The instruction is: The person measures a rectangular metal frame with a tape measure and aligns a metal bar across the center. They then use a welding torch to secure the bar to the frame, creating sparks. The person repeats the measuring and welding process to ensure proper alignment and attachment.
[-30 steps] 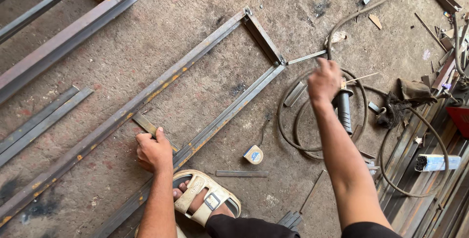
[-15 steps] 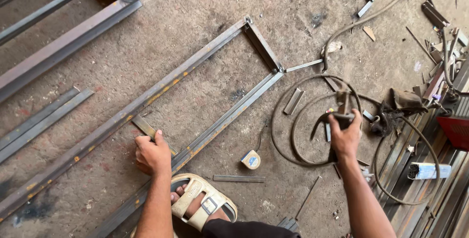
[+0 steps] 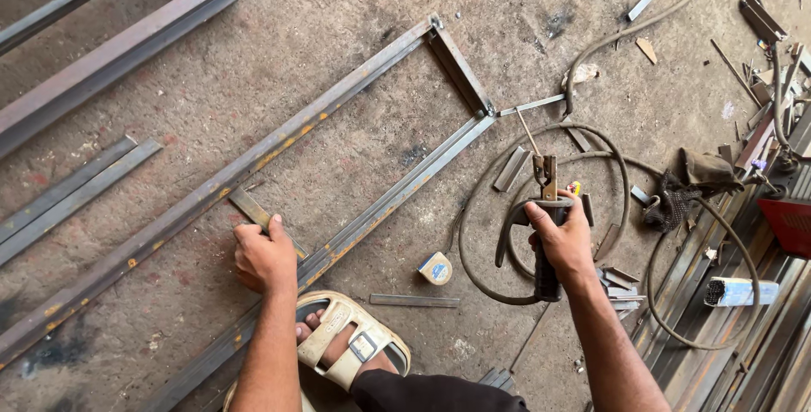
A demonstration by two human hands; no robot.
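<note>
My left hand (image 3: 264, 256) presses down on a short flat steel crosspiece (image 3: 252, 207) that lies between the two long rails of a rusty steel frame (image 3: 338, 108) on the concrete floor. My right hand (image 3: 561, 239) grips the black handle of a welding electrode holder (image 3: 545, 209), lifted above the floor right of the frame. A thin electrode rod (image 3: 529, 132) sticks up from its jaws towards the frame's far corner. The holder's black cable (image 3: 608, 175) loops on the floor around my hand. My foot in a beige sandal (image 3: 348, 349) rests against the near rail.
A small tape measure (image 3: 436, 269) lies by the near rail. Loose steel offcuts (image 3: 414, 300) are scattered about. More steel bars (image 3: 110, 53) lie at the upper left. Stacked steel sections (image 3: 743, 327), a dark glove (image 3: 676, 201) and a red machine (image 3: 790, 222) crowd the right side.
My right hand came down from near the frame's far corner, took hold of the electrode holder and lifted it with the rod pointing up. The left hand stayed on the crosspiece.
</note>
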